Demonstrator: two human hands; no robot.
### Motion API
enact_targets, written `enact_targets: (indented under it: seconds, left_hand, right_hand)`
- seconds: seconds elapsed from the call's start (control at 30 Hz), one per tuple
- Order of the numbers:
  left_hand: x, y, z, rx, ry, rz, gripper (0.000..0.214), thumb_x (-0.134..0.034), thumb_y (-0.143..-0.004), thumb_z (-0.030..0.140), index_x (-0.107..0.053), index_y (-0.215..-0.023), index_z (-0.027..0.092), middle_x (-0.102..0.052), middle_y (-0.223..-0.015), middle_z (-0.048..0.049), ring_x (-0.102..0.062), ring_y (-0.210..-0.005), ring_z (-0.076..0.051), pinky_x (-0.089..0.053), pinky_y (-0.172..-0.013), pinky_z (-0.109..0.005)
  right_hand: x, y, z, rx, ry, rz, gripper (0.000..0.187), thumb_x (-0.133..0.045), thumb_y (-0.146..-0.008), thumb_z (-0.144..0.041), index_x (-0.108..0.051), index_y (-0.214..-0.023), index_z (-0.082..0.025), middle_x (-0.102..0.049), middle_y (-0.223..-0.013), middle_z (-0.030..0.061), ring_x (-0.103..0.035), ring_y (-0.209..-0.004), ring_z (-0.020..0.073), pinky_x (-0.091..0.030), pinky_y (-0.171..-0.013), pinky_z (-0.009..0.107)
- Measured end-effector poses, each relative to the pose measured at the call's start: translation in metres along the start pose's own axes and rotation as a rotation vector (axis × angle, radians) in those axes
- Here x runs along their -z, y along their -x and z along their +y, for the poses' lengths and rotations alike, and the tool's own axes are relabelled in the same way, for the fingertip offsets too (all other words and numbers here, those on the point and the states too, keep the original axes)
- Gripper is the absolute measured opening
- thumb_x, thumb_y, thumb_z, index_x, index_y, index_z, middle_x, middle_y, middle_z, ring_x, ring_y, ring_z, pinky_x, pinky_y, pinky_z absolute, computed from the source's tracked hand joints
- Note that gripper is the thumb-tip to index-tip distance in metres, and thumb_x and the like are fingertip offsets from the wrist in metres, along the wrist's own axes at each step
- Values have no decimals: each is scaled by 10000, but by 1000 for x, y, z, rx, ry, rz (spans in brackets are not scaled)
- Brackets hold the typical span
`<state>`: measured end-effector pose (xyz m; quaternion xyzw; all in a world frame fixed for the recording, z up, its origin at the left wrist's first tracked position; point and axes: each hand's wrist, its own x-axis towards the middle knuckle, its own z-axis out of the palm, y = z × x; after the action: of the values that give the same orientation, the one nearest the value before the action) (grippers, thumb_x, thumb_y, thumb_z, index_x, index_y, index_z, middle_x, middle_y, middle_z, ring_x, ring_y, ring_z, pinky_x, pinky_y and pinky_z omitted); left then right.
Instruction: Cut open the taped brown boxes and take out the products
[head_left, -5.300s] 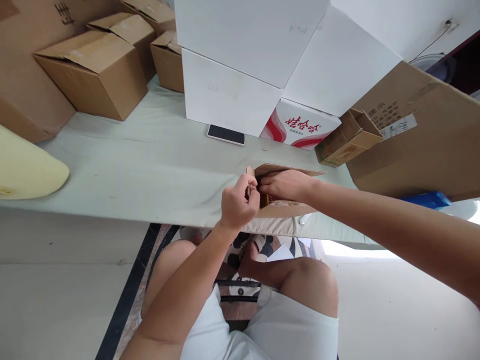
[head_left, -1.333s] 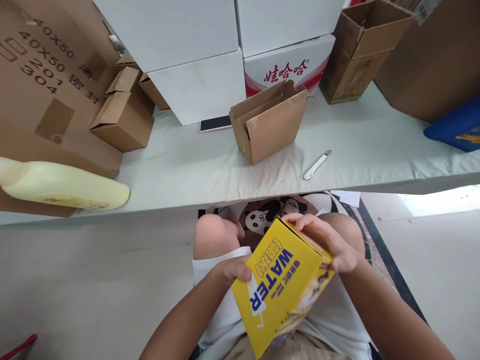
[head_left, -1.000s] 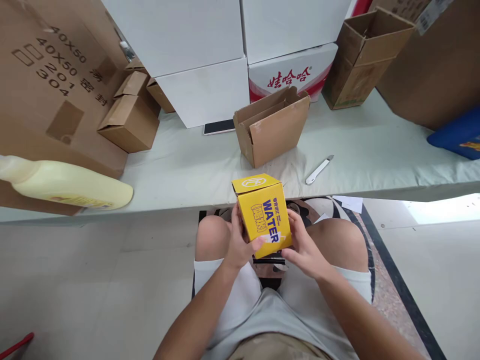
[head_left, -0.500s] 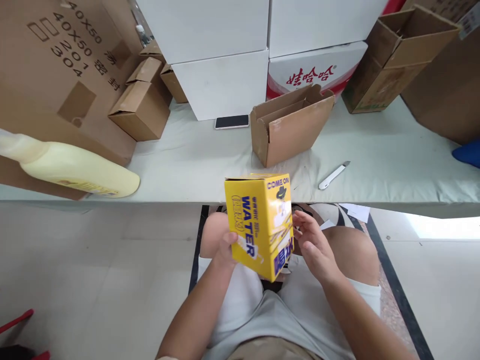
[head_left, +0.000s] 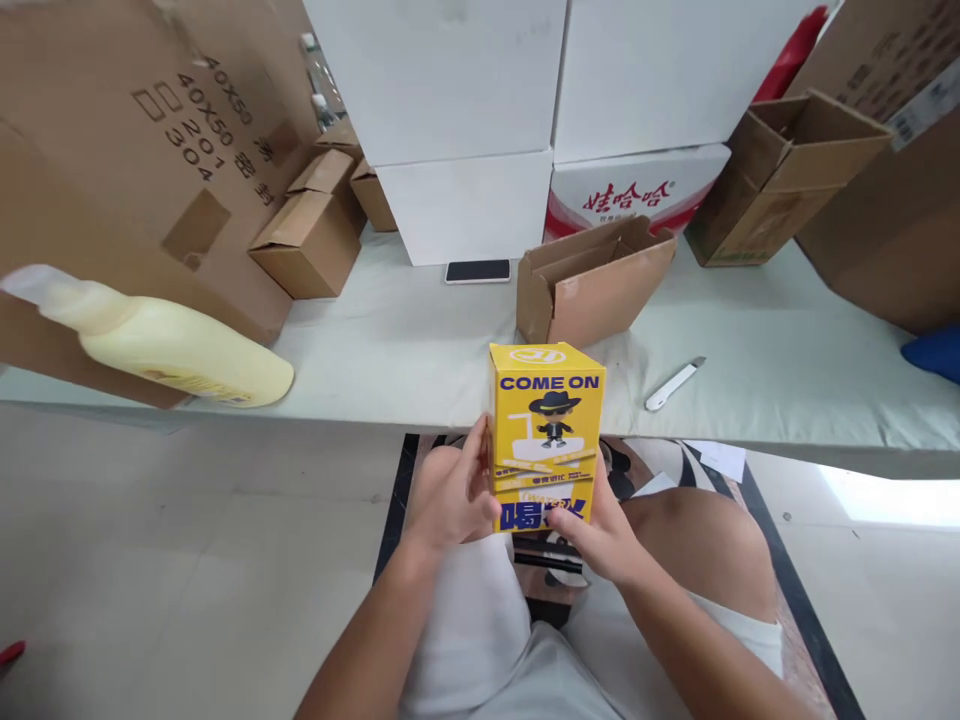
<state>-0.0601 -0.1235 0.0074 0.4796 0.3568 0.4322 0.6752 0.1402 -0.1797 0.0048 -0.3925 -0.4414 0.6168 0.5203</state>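
From here I see left hand (head_left: 456,500) and right hand (head_left: 602,528) grasping the yellow box (head_left: 553,455), already outside the open carton (head_left: 600,300), seemingly unopened itself.

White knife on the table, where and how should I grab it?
Probably by the handle, from the near side: the knife lies flat, handle end toward the near edge of the table, blade pointing away. The right hand is closer, but holds the yellow box.
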Motion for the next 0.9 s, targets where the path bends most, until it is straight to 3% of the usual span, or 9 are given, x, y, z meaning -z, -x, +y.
enact_targets:
  seconds: [0.1, 0.2, 0.27, 0.4, 0.5, 0.6, 0.67, 0.8, 0.9]
  left_hand:
    - [10, -25, 20, -111, -30, 0, 984, -913, -658, 593, -528, -1507, 277, -675, -1459, -152, -681, -1305, -394, -621, -994, -482]
    - [30, -86, 53, -176, -6, 77, 804, -876, -659, 570, -623, -1332, 210, -740, -1333, -154, -747, -1156, -352, -641, -904, -440]
    - [47, -133, 77, -148, 2, 139, 614, -774, -743, 610, -674, -1164, 174, -793, -1132, -131, -778, -968, -284, -645, -783, -391]
    - [71, -201, 108, -58, -116, 234, 475, -385, -1070, 532, -635, -948, 147, -706, -719, -56, -684, -652, -149, -563, -584, -288]
    - [77, -220, 113, -64, -139, 220, 518, -240, -1122, 452, -602, -909, 149, -645, -636, -28, -643, -601, -111, -541, -584, -262]
    - [76, -211, 108, -73, -143, 204, 470, -330, -1095, 499, -618, -963, 151, -687, -706, -39, -670, -630, -130, -556, -581, -266]
    - [71, -189, 99, -104, -124, 210, 432, -482, -1019, 558, -643, -1054, 158, -753, -854, -69, -722, -720, -174, -589, -597, -292]
    - [51, -105, 65, -390, -27, 213, 596, -776, -777, 593, -685, -1219, 203, -766, -1265, -104, -757, -1084, -293, -649, -866, -391]
    - [27, -36, 31, -369, -38, -57, 634, -744, -810, 674, -716, -1249, 217, -794, -1186, -123, -769, -1034, -330, -647, -825, -413]
  right_hand:
    - [-10, -48, -14, 96, 59, -56, 1081, -793, -829, -576, -132, -1663, -388, -474, -1631, 115, -575, -1422, 336, -516, -1162, 592]
    - [-26, -122, -39, 176, 106, -57, 1130, -830, -780, -582, -164, -1663, -351, -467, -1628, 120, -553, -1429, 329, -467, -1211, 578]
    - [-40, -174, -57, 185, 80, -34, 1112, -825, -759, -593, -200, -1649, -368, -499, -1609, 95, -561, -1412, 315, -480, -1197, 561]
    - [-61, -250, -79, 6, 57, 86, 893, -781, -772, -495, -364, -1557, -414, -580, -1527, 41, -623, -1310, 281, -552, -1102, 533]
    - [-65, -271, -81, -70, 71, 152, 795, -742, -787, -475, -424, -1512, -397, -578, -1520, 46, -606, -1320, 290, -567, -1075, 543]
    - [-60, -263, -78, -61, 73, 146, 830, -750, -781, -500, -399, -1526, -394, -556, -1540, 40, -590, -1347, 293, -572, -1077, 533]
    - [-54, -242, -75, 13, 72, 68, 933, -775, -768, -554, -334, -1570, -376, -547, -1547, 54, -587, -1360, 304, -554, -1109, 534]
    - [-44, -159, -64, 237, 107, -126, 1102, -836, -746, -626, -246, -1626, -324, -468, -1616, 116, -540, -1434, 335, -514, -1169, 512]
    - [-36, -78, -47, 253, 75, -126, 1052, -853, -774, -571, -278, -1621, -328, -414, -1665, 129, -512, -1478, 347, -570, -1098, 509]
